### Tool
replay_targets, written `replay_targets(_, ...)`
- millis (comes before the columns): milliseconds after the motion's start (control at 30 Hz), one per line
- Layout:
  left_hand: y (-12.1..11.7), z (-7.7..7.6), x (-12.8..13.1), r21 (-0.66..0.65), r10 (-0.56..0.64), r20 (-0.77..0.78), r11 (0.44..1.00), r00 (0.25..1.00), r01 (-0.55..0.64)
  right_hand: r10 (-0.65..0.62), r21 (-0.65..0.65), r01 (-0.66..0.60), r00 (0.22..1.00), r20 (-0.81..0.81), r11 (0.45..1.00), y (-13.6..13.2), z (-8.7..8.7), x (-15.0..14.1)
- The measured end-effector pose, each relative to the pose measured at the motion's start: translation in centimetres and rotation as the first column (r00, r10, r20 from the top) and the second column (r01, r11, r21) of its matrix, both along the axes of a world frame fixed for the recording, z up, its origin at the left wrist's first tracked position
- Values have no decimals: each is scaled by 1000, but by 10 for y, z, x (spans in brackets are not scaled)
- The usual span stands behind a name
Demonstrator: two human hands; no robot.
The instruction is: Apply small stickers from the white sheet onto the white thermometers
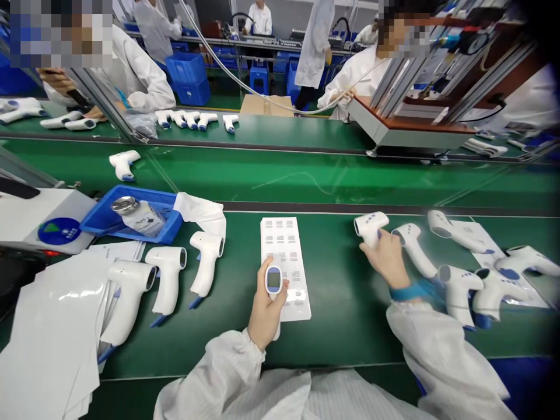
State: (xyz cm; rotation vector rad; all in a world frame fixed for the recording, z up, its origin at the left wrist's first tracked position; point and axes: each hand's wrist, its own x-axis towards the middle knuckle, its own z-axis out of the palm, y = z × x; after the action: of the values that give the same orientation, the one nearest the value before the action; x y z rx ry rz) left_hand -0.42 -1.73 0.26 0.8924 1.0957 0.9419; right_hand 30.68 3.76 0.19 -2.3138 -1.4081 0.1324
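My left hand (263, 309) is wrapped round a white infrared thermometer (273, 279), its small grey screen facing me. Beneath it lies a white sheet of printed labels (286, 233). On the right, my right hand (387, 259) has its fingers closed round the handle of a second thermometer (371, 224), with the head pointing left. Close by that wrist, which wears a blue band (413, 291), several more thermometers (459, 286) lie on the green bench. To the left, three thermometers (166, 277) rest on their sides with blue flaps sticking out at the handle ends.
A blue tray (175, 224) holds a metal-capped bottle, with a white cloth (203, 213) beside it. White sheets (48, 326) cover the bench's left end. Beyond runs a green conveyor (280, 175) carrying one thermometer (124, 164). Co-workers sit opposite, near a metal-framed fixture (415, 128).
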Motion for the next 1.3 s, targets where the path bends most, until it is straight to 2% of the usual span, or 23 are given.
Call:
replay_targets(67,0,0,0,16,-5,-16,1000,1000,5,7,54,-11,997,81,998,-34,-1,-5)
replay_targets(133,0,0,0,31,-9,-28,999,1000,9,150,110,-154,988,44,982,-56,0,-26)
replay_targets(167,0,0,1,41,-7,-33,999,999,9,262,130,-259,965,-12,957,-63,0,-41)
replay_targets(233,0,-1,2,69,6,-47,998,999,-3,469,133,-451,865,-180,883,-72,-3,-74)
replay_targets(300,0,-1,2,86,11,-54,996,998,-6,538,119,-530,781,-316,840,-77,-7,-103)
replay_targets(433,-1,-3,2,93,0,-65,996,998,6,521,139,-520,724,-452,843,-81,-18,-132)
replay_targets(667,-2,-8,3,132,33,-77,991,996,-23,477,127,-495,688,-547,860,-74,-22,-135)
replay_targets(800,0,-6,1,121,12,-81,993,997,-2,476,115,-496,704,-527,861,-71,-23,-136)
replay_targets(967,4,-1,1,106,-150,-148,980,978,167,540,106,-555,719,-438,825,-70,-21,-136)
replay_targets(1033,4,0,3,138,-166,-224,970,960,199,559,104,-572,720,-411,814,-71,-19,-136)
replay_targets(1167,4,0,6,183,-134,-282,964,950,191,568,103,-578,726,-388,809,-72,-16,-136)
replay_targets(1300,5,0,6,103,-134,-160,983,978,151,557,80,-576,732,-393,814,-71,-14,-135)
